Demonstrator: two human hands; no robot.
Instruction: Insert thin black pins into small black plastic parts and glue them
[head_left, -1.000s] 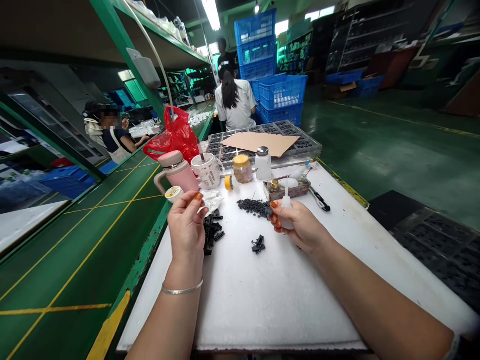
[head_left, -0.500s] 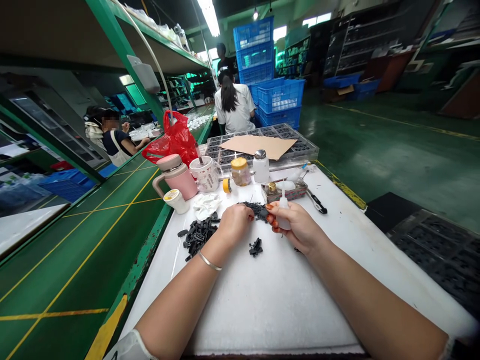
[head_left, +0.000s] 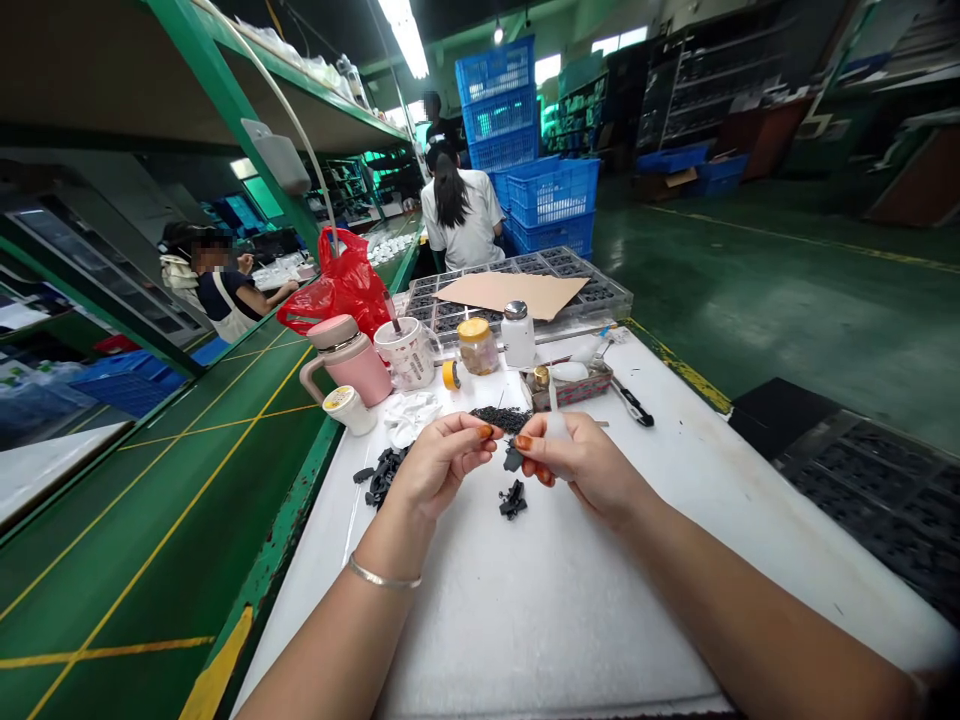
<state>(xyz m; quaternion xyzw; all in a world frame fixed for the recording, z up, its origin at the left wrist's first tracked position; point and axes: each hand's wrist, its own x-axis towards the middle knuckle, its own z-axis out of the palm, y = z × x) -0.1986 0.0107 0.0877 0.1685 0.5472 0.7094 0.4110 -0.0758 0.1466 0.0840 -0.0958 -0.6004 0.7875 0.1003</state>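
My left hand is pinched shut at thumb and forefinger, just left of a small black plastic part; whatever the pinch holds is too small to see. My right hand grips that black part at its fingertips and also a small white squeeze bottle with a thin nozzle. Both hands meet above the white work mat. Below them lies a small black cluster of parts. A heap of black parts sits to the left, and a pile of tiny black pieces lies just beyond the hands.
At the mat's far edge stand a pink mug, a white cup, a yellow-lidded jar, a white bottle and a small tray. Trays of parts under cardboard lie behind. Two people sit further along the green bench.
My left hand came down from beside the pink mug, reached the pile of tiny pieces, then drew back into a pinch by the right hand. My right hand lowered slightly with the bottle.
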